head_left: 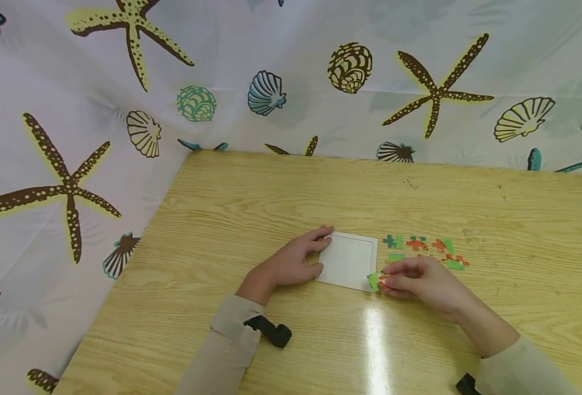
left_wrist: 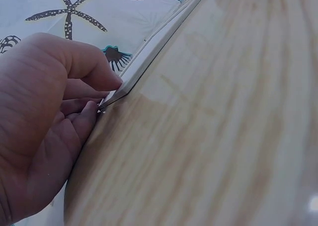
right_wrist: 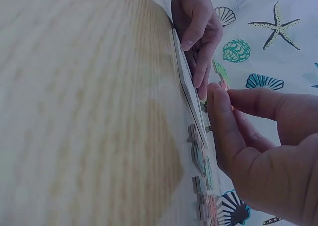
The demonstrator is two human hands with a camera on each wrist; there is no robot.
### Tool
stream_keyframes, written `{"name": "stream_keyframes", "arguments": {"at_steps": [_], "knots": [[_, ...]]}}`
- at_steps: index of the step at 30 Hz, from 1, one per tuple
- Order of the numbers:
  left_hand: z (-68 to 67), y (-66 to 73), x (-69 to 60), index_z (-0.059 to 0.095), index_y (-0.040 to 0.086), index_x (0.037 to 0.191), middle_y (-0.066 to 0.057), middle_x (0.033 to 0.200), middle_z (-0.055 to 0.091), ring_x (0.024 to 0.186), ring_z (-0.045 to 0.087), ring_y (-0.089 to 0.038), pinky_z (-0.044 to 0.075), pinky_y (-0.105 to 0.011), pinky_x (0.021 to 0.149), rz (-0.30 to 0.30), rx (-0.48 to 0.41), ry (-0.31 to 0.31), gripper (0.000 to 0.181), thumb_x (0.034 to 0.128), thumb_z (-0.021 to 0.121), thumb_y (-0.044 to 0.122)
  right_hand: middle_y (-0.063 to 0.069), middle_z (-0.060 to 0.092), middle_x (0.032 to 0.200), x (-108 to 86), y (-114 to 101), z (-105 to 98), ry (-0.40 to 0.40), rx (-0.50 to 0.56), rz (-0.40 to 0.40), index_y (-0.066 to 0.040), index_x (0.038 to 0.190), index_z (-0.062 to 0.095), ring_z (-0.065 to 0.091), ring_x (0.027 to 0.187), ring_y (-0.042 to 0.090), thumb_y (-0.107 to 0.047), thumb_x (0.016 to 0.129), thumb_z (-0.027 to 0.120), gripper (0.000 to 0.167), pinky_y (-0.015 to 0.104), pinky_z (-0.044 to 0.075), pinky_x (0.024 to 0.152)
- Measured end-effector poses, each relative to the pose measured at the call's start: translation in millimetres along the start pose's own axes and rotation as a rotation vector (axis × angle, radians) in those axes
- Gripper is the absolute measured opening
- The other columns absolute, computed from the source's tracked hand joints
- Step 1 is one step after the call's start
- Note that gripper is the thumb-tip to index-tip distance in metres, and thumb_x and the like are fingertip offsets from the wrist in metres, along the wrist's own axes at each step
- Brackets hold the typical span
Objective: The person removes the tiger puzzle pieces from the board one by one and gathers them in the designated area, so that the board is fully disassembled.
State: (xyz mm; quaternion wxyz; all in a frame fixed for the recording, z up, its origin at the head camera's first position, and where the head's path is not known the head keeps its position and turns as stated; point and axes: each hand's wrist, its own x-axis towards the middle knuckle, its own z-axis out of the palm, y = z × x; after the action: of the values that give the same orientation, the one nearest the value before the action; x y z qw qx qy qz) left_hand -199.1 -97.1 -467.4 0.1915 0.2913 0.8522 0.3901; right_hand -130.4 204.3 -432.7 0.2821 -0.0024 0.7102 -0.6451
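Observation:
A white square puzzle board (head_left: 347, 260) with a thin border line lies on the wooden table. My left hand (head_left: 298, 260) rests at the board's left side, thumb by the lower part and forefinger at the upper corner. In the left wrist view, its thumb and fingers touch the board's edge (left_wrist: 149, 52). My right hand (head_left: 426, 282) pinches a green and red jigsaw piece (head_left: 373, 282) between thumb and fingers, over the board's lower right corner. The right wrist view shows this piece tilted up from the fingertips (right_wrist: 216, 89).
Right of the board lie several loose jigsaw pieces (head_left: 416, 243) in green, red and teal, some partly hidden by the right hand. The wooden table (head_left: 271, 186) meets a hanging cloth (head_left: 310, 71) printed with shells and starfish at its back and left.

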Motion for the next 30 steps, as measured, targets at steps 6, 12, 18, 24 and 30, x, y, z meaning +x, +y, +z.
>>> {"name": "stream_keyframes", "arguments": {"at_steps": [6,12,18,24,30], "knots": [[-0.1,0.6,0.5,0.034,0.002,0.152,0.002,0.166,0.024,0.156,0.012,-0.016,0.024,-0.041,0.124,-0.007,0.000,-0.007,0.064,0.0927,0.055,0.010,0.011,0.072,0.105,-6.9,4.9,-6.3,-0.002,-0.013,-0.012,0.017,0.127,0.055,0.073,0.100,0.020,-0.004,0.096,0.064,0.038,0.033,0.058,0.090],[-0.2,-0.7,-0.2,0.034,0.002,0.152,0.003,0.166,0.024,0.156,0.012,-0.015,0.024,-0.041,0.124,-0.009,-0.009,-0.003,0.064,0.0928,0.056,0.010,0.012,0.073,0.106,-15.4,6.4,-13.6,0.003,0.000,-0.018,0.017,0.127,0.055,0.073,0.100,0.019,-0.005,0.096,0.065,0.040,0.033,0.058,0.090],[-1.5,-0.9,-1.3,0.035,0.003,0.152,0.004,0.166,0.024,0.156,0.012,-0.015,0.025,-0.041,0.124,-0.009,-0.005,0.000,0.065,0.0922,0.057,0.010,0.016,0.074,0.108,-20.2,9.6,-18.7,0.009,0.008,0.000,0.019,0.125,0.054,0.074,0.098,0.019,-0.007,0.096,0.066,0.041,0.032,0.058,0.089],[-2.3,-1.7,-1.0,0.035,0.002,0.152,0.003,0.166,0.025,0.156,0.012,-0.015,0.025,-0.041,0.124,-0.003,-0.012,0.009,0.065,0.0916,0.057,0.009,0.014,0.074,0.108,-24.5,11.5,-23.4,0.024,-0.002,-0.002,0.019,0.127,0.052,0.074,0.099,0.017,-0.009,0.096,0.066,0.044,0.031,0.058,0.089],[-2.0,-0.8,-1.6,0.035,0.001,0.152,0.001,0.166,0.025,0.156,0.013,-0.017,0.025,-0.042,0.124,0.002,-0.009,0.000,0.065,0.0916,0.058,0.011,0.012,0.073,0.110,-32.2,19.5,-30.7,0.034,-0.014,0.006,0.019,0.129,0.051,0.073,0.101,0.017,-0.010,0.097,0.066,0.046,0.030,0.058,0.090]]}}
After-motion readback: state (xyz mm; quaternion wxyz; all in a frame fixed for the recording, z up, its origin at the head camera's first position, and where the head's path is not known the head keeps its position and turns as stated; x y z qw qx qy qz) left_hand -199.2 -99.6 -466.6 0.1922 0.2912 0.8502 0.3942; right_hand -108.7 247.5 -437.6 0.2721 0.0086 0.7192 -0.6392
